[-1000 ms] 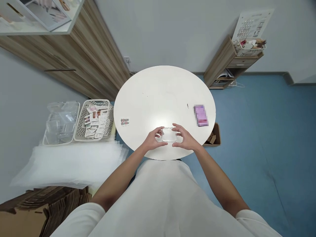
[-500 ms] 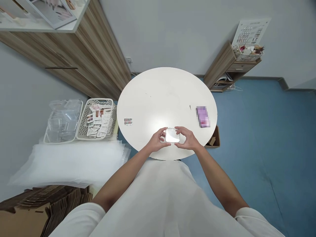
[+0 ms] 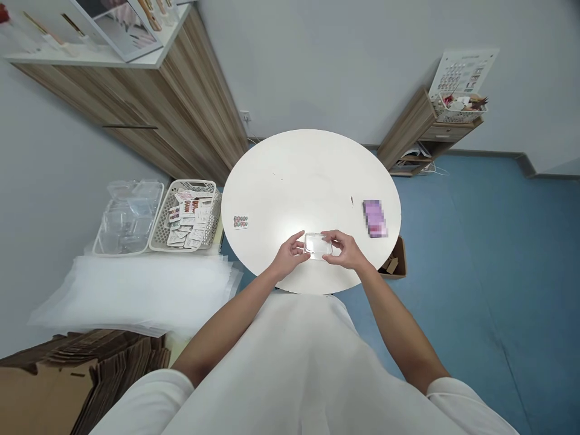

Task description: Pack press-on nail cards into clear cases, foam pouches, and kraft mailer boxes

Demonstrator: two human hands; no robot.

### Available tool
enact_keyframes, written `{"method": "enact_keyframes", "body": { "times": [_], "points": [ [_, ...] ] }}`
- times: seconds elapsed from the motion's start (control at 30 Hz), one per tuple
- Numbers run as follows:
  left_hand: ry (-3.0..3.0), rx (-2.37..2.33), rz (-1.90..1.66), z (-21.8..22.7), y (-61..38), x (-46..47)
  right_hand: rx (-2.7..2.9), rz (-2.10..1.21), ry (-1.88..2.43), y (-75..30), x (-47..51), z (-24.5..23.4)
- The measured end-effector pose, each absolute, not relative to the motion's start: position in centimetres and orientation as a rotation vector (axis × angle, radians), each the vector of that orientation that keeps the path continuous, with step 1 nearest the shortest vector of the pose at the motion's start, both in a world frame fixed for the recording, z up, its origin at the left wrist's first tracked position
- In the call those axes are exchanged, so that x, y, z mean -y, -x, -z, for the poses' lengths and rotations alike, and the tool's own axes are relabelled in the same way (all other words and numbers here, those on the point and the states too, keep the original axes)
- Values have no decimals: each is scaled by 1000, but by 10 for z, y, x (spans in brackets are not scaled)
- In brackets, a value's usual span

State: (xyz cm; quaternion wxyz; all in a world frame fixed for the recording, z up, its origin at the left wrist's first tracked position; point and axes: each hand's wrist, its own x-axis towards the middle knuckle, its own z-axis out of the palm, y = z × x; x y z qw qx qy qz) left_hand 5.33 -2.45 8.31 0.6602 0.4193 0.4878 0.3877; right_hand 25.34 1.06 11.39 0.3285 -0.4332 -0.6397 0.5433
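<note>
A small clear plastic box (image 3: 318,245) sits between my two hands, just above the near part of the round white table (image 3: 308,175). My left hand (image 3: 290,255) pinches its left end with thumb and fingers. Its right end is gripped by my right hand (image 3: 345,251), fingers curled over the top edge. A small sheet of coloured press-on nails (image 3: 240,222) lies at the table's left edge. On the right side of the table lies a purple packet (image 3: 374,218).
Left of the table stand a white basket of nail sheets (image 3: 190,215) and a tray of clear plastic boxes (image 3: 129,217), on a stack of clear bags (image 3: 136,290). Flattened cardboard (image 3: 77,374) lies at the lower left. A cardboard box (image 3: 393,261) sits on the blue floor.
Both hands have kept hold of the clear box and turned it slightly; the bright glare on its lid is gone. The camera view has shifted a little.
</note>
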Motion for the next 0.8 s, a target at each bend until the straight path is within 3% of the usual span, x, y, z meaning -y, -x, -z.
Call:
{"method": "enact_keyframes", "body": {
  "times": [0.47, 0.8],
  "points": [
    [-897, -1262, -881, -52, -55, 40, 1311, -1737, 1393, -240, -13, -71],
    [-812, -1395, -869, -20, -67, 41, 1137, -1540, 1583, -247, 41, -30]
  ]
}}
